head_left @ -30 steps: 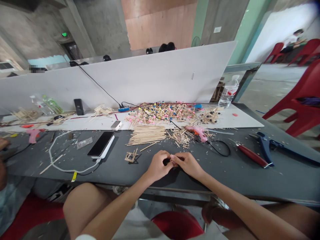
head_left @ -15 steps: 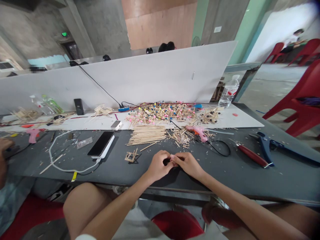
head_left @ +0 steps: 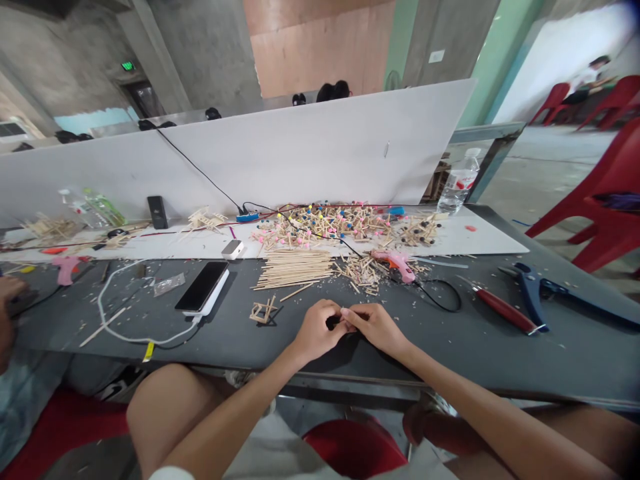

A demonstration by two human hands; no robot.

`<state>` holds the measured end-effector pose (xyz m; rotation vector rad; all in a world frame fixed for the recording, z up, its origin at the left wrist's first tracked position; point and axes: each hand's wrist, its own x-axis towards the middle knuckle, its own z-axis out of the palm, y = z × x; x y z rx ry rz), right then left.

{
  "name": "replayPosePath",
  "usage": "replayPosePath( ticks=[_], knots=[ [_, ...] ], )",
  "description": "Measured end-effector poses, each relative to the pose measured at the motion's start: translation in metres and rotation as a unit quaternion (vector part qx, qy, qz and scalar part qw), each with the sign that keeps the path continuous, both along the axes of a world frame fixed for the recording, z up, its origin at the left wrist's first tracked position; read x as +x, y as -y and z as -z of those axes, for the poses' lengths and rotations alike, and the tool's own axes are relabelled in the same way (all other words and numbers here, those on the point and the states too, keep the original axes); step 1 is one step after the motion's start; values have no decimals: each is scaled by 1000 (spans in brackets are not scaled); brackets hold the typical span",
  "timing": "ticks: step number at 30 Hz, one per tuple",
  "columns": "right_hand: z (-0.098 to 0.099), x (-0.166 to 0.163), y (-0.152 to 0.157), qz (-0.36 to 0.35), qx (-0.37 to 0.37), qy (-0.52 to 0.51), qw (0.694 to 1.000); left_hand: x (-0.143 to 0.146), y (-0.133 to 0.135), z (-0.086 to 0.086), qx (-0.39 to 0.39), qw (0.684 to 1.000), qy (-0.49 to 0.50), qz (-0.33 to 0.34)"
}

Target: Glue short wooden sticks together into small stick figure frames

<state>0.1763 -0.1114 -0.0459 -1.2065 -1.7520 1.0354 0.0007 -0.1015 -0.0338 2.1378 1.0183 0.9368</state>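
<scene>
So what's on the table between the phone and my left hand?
In the head view, a small wooden stick frame lies on the grey table between the phone and the left hand.

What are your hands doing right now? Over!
Left hand and right hand fingertips together, grip hidden. Small stick frame lies just left, untouched. Stick bundle and pink glue gun behind; nothing blocking.

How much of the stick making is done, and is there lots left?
Looks partway. Done: a heap of stick shapes with coloured tips on the white board, plus one small stick frame near the left hand. In hand: it and the right hand pinch together; what they hold is hidden. Left: a big pile of loose sticks behind them.
</scene>
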Motion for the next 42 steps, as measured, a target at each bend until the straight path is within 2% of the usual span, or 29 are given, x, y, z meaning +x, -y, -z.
replayPosePath(
  ticks=[21,42],
  knots=[
    [1,-1,0,9,-4,-17,1000,0,-2,2,-2,1000,-4,-5],
    [5,1,-2,7,-3,9,1000,0,-2,3,-1,1000,-4,-5]
  ],
)
